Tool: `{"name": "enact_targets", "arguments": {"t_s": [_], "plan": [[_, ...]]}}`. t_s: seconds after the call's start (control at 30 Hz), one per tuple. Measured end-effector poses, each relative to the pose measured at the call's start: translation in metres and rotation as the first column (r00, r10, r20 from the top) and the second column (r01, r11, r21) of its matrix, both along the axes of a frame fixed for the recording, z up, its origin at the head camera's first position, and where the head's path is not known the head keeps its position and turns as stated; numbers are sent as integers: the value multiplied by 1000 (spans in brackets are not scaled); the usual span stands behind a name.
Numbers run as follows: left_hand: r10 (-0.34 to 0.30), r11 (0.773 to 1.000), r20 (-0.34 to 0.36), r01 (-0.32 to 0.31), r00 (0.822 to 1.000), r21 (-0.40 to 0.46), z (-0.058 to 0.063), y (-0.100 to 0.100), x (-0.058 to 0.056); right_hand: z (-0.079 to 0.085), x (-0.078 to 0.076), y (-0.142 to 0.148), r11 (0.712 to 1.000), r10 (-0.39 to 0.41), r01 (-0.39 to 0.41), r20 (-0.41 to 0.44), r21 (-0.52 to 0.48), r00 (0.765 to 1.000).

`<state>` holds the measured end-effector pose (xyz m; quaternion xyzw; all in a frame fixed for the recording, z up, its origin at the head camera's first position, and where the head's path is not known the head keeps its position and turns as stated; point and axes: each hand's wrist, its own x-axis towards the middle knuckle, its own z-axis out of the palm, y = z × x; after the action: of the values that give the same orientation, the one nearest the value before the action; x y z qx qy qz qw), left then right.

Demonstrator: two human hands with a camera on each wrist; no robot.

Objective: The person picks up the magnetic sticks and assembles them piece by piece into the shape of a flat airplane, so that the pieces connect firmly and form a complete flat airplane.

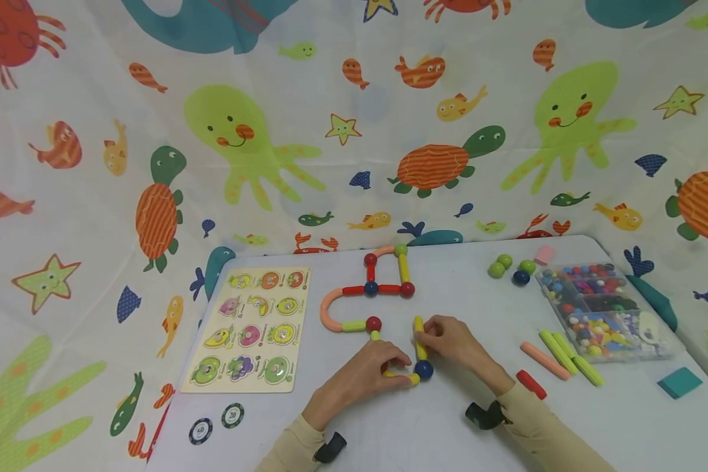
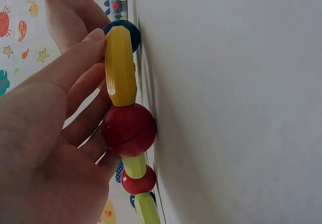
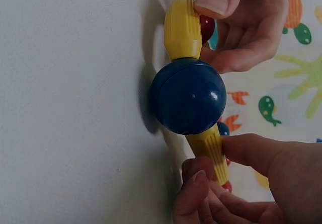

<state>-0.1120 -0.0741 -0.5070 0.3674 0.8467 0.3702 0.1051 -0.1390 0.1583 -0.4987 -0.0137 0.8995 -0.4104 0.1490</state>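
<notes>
My left hand (image 1: 360,372) pinches a yellow toy rod (image 2: 119,68) between thumb and fingers. One end of that rod meets a blue ball (image 1: 424,370); in the left wrist view a red ball (image 2: 129,129) sits at its other end. From above, my fingers partly cover this stretch. The right hand (image 1: 455,341) holds a second yellow rod (image 1: 419,337) by thumb and fingertips, and it also joins the blue ball (image 3: 188,97). Beyond the hands lies a shape of red, yellow, green and peach rods with balls, including a red ball (image 1: 374,324) and a curved peach rod (image 1: 329,309).
A fruit puzzle board (image 1: 244,331) lies at left, with two poker chips (image 1: 233,415) before it. To the right are loose green rods (image 1: 557,352), a peach rod (image 1: 545,360), a red rod (image 1: 531,385), green balls (image 1: 496,269), a divided bead box (image 1: 608,314) and a teal block (image 1: 680,383).
</notes>
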Motion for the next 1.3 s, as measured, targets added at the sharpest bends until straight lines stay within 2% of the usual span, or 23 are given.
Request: {"name": "enact_targets", "arguments": {"t_s": [0.37, 0.6, 0.73, 0.87, 0.93, 1.03, 1.1, 1.3], "plan": [[41, 999, 81, -42, 996, 16, 1, 0, -2, -4, 0, 0, 1000, 13, -13, -11, 21, 1000], [62, 997, 58, -64, 996, 32, 6, 4, -6, -3, 0, 2, 999, 14, -13, -26, 47, 1000], [78, 997, 76, -80, 994, 22, 6, 8, -9, -3, -3, 9, 999, 5, -3, -55, 42, 998], [93, 995, 102, -96, 990, 29, 6, 12, -13, -3, -11, 24, 999, -45, 48, -94, 23, 995], [93, 995, 100, -97, 991, 35, 6, 14, -16, -3, -16, 34, 995, -98, 99, -109, 4, 989], [95, 995, 86, -98, 992, 33, 5, 18, -18, -1, -26, 52, 980, -199, 195, -133, -43, 971], [95, 995, 82, -97, 992, 23, 4, 20, -20, -1, -33, 65, 960, -277, 267, -156, -78, 948], [97, 995, 103, -99, 990, 9, 2, 24, -23, 1, -51, 98, 882, -470, 440, -257, -169, 844]]}}
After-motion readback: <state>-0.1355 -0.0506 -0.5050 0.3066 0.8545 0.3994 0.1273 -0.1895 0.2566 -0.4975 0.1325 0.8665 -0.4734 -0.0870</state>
